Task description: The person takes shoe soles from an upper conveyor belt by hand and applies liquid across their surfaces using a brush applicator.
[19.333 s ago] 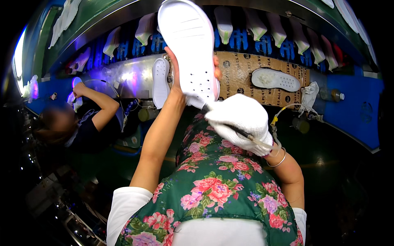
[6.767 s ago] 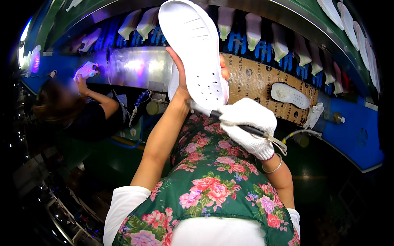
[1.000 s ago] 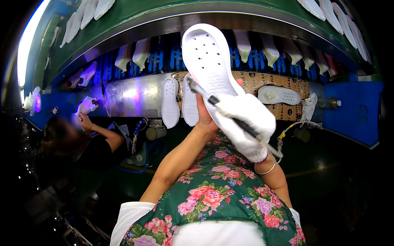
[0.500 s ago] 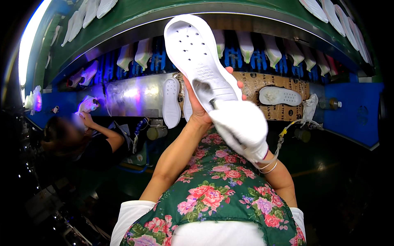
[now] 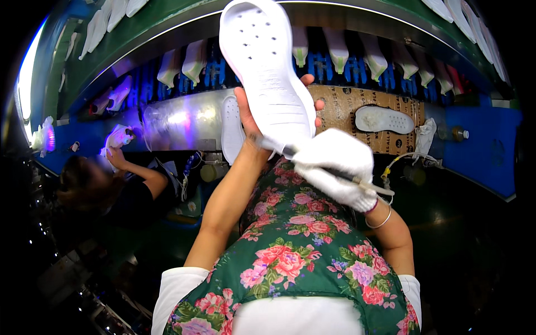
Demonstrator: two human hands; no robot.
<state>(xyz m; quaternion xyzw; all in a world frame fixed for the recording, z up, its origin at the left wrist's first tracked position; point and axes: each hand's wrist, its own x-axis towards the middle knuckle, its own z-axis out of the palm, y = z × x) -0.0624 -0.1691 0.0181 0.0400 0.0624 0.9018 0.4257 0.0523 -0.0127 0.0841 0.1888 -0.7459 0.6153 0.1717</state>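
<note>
A large white shoe sole (image 5: 268, 84), with small holes in its wider far part, rests in my bare left hand (image 5: 250, 120). The palm is beneath it, and fingertips curl up past its right edge. My right hand (image 5: 335, 159) wears a white glove and is closed round a thin brush (image 5: 287, 151) joined to a pale tube. The brush's blurred tip lies just below the sole's near end, in front of my left wrist; whether it touches anything I cannot tell. Partly behind the held sole, another white sole (image 5: 230, 131) lies on the bench.
On brown cardboard (image 5: 335, 106) at the right lies a white sole (image 5: 385, 120). Beside it are a crumpled white cloth (image 5: 426, 137) and a bottle (image 5: 458, 133). White shoe uppers (image 5: 374, 56) line the rack beyond. A co-worker (image 5: 139, 173) at the left handles a shoe (image 5: 119, 137).
My right hand and the brush have moved off the sole's inner face, down to its near end. The sole has shifted slightly up and stands more upright in view.
</note>
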